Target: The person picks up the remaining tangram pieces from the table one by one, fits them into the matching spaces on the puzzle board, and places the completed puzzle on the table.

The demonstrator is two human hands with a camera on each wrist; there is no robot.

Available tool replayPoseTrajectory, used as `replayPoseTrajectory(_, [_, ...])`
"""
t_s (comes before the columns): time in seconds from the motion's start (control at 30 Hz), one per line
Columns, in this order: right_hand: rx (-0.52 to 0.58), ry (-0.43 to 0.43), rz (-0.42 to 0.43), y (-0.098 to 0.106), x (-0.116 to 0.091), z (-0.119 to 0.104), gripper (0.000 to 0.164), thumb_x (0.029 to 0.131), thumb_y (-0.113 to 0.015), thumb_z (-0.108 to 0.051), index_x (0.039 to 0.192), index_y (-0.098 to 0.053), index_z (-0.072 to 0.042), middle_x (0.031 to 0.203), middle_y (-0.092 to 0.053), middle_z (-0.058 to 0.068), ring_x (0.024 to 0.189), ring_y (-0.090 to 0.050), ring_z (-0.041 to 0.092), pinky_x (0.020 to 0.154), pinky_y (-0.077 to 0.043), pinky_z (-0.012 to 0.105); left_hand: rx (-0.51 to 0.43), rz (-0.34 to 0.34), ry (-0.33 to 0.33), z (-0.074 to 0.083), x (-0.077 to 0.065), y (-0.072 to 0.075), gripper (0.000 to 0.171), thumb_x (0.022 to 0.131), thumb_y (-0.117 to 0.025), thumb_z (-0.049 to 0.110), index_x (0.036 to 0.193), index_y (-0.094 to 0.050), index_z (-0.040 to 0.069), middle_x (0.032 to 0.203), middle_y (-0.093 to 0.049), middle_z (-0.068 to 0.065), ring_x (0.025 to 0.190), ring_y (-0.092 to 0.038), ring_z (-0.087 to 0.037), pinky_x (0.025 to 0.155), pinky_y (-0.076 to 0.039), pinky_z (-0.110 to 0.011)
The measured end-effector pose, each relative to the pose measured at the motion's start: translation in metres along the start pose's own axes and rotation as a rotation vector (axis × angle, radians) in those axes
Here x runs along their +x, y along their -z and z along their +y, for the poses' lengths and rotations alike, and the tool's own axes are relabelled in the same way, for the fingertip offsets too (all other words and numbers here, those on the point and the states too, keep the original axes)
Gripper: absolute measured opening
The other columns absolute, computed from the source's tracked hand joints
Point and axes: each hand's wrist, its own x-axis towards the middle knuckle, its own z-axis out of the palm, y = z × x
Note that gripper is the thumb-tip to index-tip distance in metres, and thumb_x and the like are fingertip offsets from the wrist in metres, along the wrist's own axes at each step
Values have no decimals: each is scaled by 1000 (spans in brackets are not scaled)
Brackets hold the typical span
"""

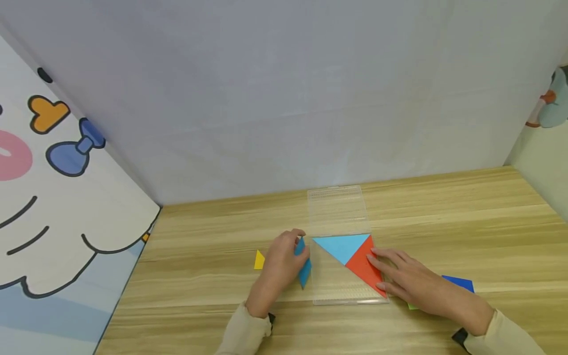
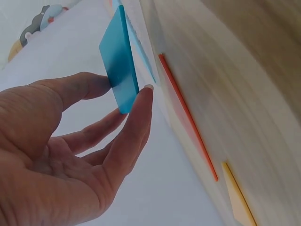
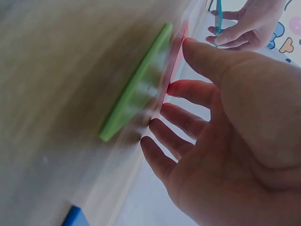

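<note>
My left hand (image 1: 284, 259) pinches a teal parallelogram tile (image 2: 118, 63) between thumb and fingers. It is held tilted up on edge beside the left side of a clear plastic case (image 1: 328, 286). A light blue triangle (image 1: 343, 246) and a red triangle (image 1: 363, 266) lie side by side in the case's near half, sharing an edge. With fingers extended, my right hand (image 1: 410, 283) rests its fingertips on the red triangle's right edge. Near that hand, a green tile (image 3: 141, 87) lies on the table, mostly hidden in the head view.
Left of my left hand lies a yellow triangle (image 1: 259, 260). An orange-red tile edge (image 2: 188, 117) shows near a yellow tile (image 2: 237, 195) in the left wrist view. A dark blue tile (image 1: 461, 283) is partly behind my right wrist. The case's lid half (image 1: 338, 209) extends toward the back curtain (image 1: 310, 98).
</note>
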Motion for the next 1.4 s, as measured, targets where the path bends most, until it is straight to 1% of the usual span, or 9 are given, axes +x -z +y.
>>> replayPoseTrajectory(0.13, [-15, 6, 6, 0, 0, 0, 53, 100, -69, -30, 142, -58, 1, 143, -52, 13, 125, -53, 30, 95, -52, 49, -7, -3, -18, 6, -1, -4, 26, 94, -70, 6, 118, -69, -4, 103, -66, -17, 87, -65, -27, 69, -56, -32])
replayPoseTrajectory(0.27, [-8, 7, 12, 1, 0, -1, 53, 99, -69, -28, 142, -58, 1, 143, -52, 13, 125, -53, 29, 95, -52, 49, -18, -12, -15, 14, -1, -7, 26, 94, -70, 6, 118, -70, -4, 102, -65, -17, 87, -64, -26, 66, -54, -28])
replayPoseTrajectory(0.4, [-3, 2, 7, 0, 0, -1, 53, 100, -69, -29, 142, -58, 1, 144, -52, 13, 125, -52, 29, 95, -52, 49, -15, -18, -3, 19, -1, -10, 25, 94, -70, 5, 117, -70, -4, 99, -65, -15, 86, -64, -24, 67, -54, -28])
replayPoseTrajectory(0.67, [8, -9, -4, -1, 0, -2, 52, 100, -69, -27, 142, -58, 1, 143, -52, 13, 125, -53, 30, 95, -51, 50, -6, -27, -2, 22, 0, -15, 27, 94, -71, 7, 118, -69, -3, 98, -66, -13, 84, -63, -22, 68, -53, -26])
replayPoseTrajectory(0.87, [11, -20, -13, -1, 1, -1, 53, 100, -69, -29, 142, -58, 1, 144, -52, 13, 125, -53, 31, 96, -51, 51, 15, -10, -24, 24, -1, -19, 29, 92, -74, 6, 118, -67, -4, 94, -64, -12, 79, -59, -19, 66, -52, -24])
replayPoseTrajectory(1.0, [5, -23, -11, 0, 0, -2, 53, 100, -69, -29, 142, -58, 0, 144, -52, 13, 125, -53, 31, 96, -51, 50, 21, -27, -13, 26, -2, -21, 28, 92, -74, 7, 118, -68, -2, 91, -62, -10, 75, -56, -17, 63, -50, -23])
replayPoseTrajectory(1.17, [3, -26, -18, 1, 0, -2, 53, 100, -68, -30, 142, -58, 0, 144, -52, 13, 125, -52, 31, 96, -51, 50, 16, -51, 3, 28, -3, -23, 16, 92, -73, 6, 107, -70, 1, 88, -59, -9, 73, -51, -15, 59, -46, -22])
replayPoseTrajectory(1.3, [13, -24, -22, 1, 1, -2, 52, 100, -68, -28, 143, -58, 1, 144, -52, 14, 126, -52, 32, 96, -51, 51, 26, -45, -7, 27, -3, -25, 6, 92, -74, 7, 96, -70, 4, 90, -60, -9, 72, -50, -14, 58, -44, -21])
replayPoseTrajectory(1.4, [15, -16, -21, 2, 1, -1, 52, 100, -68, -26, 143, -58, 2, 144, -52, 14, 126, -53, 31, 95, -51, 51, 31, -36, -17, 27, -3, -27, 5, 92, -74, 7, 94, -70, 3, 89, -60, -10, 69, -50, -14, 57, -43, -21])
